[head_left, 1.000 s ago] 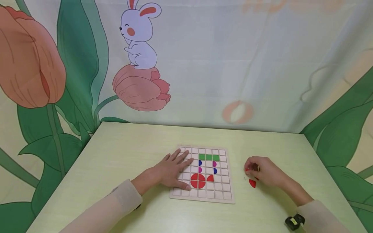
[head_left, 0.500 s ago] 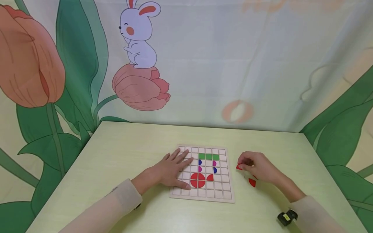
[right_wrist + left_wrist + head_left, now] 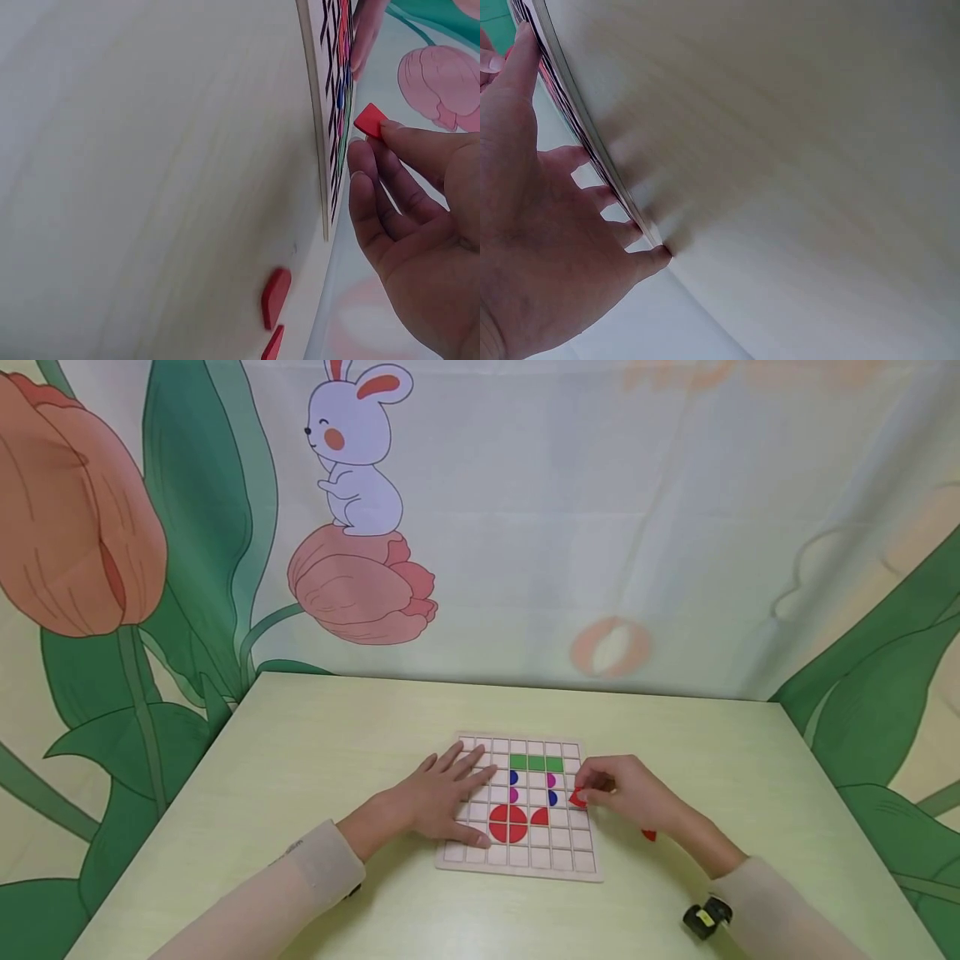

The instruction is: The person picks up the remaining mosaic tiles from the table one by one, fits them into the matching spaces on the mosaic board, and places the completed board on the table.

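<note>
My left hand [image 3: 446, 799] lies with spread fingers on the left side of a white gridded board [image 3: 540, 860]. Over the board's right edge, my right hand [image 3: 626, 789] pinches a red quarter-circle piece [image 3: 370, 121] between thumb and fingers. Four red quarters form a red circle [image 3: 508, 823] on the board, with a single red quarter [image 3: 540, 817] to its right. Green squares [image 3: 536, 763] run in a row near the top. Below them sit blue half-circles [image 3: 552, 797] and magenta half-circles [image 3: 551, 781].
Two loose red pieces [image 3: 276, 298] lie on the table [image 3: 337, 718] right of the board; the right hand partly covers them in the head view. A black wrist device [image 3: 707, 917] is at the right sleeve. A printed curtain [image 3: 495, 527] hangs behind the table.
My right hand has picked a red piece up from beside the board and carried it left to the board's right edge. The left hand has stayed in place.
</note>
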Available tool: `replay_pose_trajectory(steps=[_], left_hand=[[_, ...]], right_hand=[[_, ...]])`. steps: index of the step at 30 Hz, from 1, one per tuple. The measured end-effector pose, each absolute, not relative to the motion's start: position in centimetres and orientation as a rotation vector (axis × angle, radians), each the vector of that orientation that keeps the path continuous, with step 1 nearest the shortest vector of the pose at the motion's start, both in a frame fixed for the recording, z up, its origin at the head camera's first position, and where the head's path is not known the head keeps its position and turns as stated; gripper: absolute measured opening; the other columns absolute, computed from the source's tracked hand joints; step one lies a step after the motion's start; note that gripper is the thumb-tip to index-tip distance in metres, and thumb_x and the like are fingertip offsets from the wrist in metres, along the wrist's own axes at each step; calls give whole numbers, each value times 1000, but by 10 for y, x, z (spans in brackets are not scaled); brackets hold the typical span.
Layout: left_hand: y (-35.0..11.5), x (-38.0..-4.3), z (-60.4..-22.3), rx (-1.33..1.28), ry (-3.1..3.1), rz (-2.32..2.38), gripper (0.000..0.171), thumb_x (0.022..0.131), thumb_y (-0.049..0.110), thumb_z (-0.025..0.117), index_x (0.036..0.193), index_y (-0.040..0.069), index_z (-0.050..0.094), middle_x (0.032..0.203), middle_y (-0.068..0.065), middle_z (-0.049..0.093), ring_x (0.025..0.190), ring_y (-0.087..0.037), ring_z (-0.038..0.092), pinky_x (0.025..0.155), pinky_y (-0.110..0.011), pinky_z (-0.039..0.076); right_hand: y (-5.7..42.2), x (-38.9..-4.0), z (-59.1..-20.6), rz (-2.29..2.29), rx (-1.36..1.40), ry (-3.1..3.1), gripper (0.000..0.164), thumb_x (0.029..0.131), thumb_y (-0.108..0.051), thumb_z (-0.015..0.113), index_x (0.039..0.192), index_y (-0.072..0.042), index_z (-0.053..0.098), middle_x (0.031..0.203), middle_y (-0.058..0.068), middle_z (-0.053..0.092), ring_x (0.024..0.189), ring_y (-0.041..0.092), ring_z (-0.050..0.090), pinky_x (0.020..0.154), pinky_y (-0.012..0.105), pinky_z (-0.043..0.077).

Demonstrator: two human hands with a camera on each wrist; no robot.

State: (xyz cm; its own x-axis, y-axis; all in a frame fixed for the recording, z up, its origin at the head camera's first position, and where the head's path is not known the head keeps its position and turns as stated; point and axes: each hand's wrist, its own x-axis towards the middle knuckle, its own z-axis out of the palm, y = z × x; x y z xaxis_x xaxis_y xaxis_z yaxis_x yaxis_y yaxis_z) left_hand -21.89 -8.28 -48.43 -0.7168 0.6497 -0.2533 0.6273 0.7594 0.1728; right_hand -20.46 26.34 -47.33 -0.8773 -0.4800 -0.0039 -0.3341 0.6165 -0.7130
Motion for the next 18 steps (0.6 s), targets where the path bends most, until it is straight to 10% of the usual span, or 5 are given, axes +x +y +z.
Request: replay_pose_trajectory(steps=[18], left_hand=[[-83,-219,-483,992,2656,106,114,85,85,61,172,27,16,179,-6,-1,163,-40,-2,126,-66,15]], right_hand=[[235,-204,-481,-1052,-723,2571,9,97,-6,77,102,-13,76,93,-6,69,89,19,63,76,26,56]])
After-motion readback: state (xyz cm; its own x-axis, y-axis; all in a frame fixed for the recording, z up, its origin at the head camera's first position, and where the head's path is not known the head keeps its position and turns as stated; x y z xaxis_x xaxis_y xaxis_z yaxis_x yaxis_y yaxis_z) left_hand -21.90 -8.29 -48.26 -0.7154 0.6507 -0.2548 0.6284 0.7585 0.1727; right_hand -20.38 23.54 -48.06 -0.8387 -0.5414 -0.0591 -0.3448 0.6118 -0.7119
